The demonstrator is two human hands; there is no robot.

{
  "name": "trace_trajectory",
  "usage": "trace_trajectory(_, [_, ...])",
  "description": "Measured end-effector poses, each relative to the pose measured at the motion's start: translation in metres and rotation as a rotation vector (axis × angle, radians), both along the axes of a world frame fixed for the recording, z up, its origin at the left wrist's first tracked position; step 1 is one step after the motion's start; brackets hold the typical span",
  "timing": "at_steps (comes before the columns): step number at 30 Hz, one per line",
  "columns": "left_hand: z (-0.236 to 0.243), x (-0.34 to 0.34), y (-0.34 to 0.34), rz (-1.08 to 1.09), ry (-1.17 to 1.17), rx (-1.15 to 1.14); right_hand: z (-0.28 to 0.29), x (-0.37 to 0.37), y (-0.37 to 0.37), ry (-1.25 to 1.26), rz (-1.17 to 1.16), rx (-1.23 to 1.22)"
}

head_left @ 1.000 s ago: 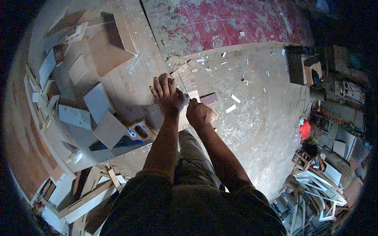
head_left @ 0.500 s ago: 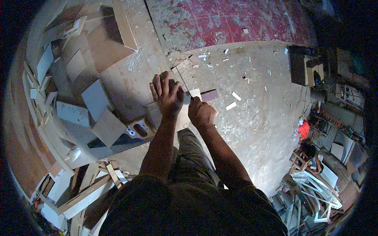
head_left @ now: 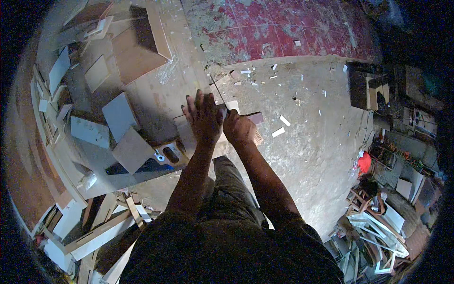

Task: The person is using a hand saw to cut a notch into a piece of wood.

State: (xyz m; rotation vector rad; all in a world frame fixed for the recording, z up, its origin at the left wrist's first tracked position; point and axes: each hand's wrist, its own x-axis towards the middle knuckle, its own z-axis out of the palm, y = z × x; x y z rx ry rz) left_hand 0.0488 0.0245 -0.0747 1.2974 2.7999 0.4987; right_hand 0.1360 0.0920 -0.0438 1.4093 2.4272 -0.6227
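Observation:
My left hand (head_left: 204, 118) lies flat, fingers spread, on a pale wooden board (head_left: 189, 137) at the edge of the work surface. My right hand (head_left: 241, 128) is closed around the handle of a thin saw (head_left: 218, 92) whose dark blade runs away from me along the board's right edge. A small dark wood block (head_left: 255, 117) sits just beyond my right hand. My knee (head_left: 227, 165) is under the board's near end.
Square plywood offcuts (head_left: 120, 113) and a large brown panel (head_left: 137, 52) cover the bench to the left. Wood strips (head_left: 101, 232) pile at lower left. The concrete floor (head_left: 307, 142) holds white chips; a red patterned area (head_left: 283, 28) lies beyond. Clutter and frames (head_left: 378, 227) crowd the right.
Both hands have slid slightly forward and up on the board. The right hand has closed in beside the left, and the saw blade now shows ahead of them.

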Motion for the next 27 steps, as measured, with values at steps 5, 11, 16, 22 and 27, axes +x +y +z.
trace_trajectory(5, [-0.005,-0.004,-0.004,0.031,0.090,0.014,0.011,0.003,-0.010,0.021,0.016,0.010])
trace_trajectory(11, [-0.008,0.000,-0.002,0.068,0.056,0.023,0.023,0.008,-0.017,0.014,-0.048,-0.056])
trace_trajectory(16, [-0.008,-0.002,-0.003,0.079,0.053,0.117,0.044,0.007,-0.014,-0.091,-0.054,-0.080])
trace_trajectory(22, [-0.009,-0.004,-0.005,0.092,-0.013,0.178,0.064,0.027,-0.027,-0.026,-0.062,-0.114])
trace_trajectory(27, [-0.004,-0.002,0.002,0.072,-0.035,0.221,0.053,0.023,-0.029,0.017,-0.080,-0.059])
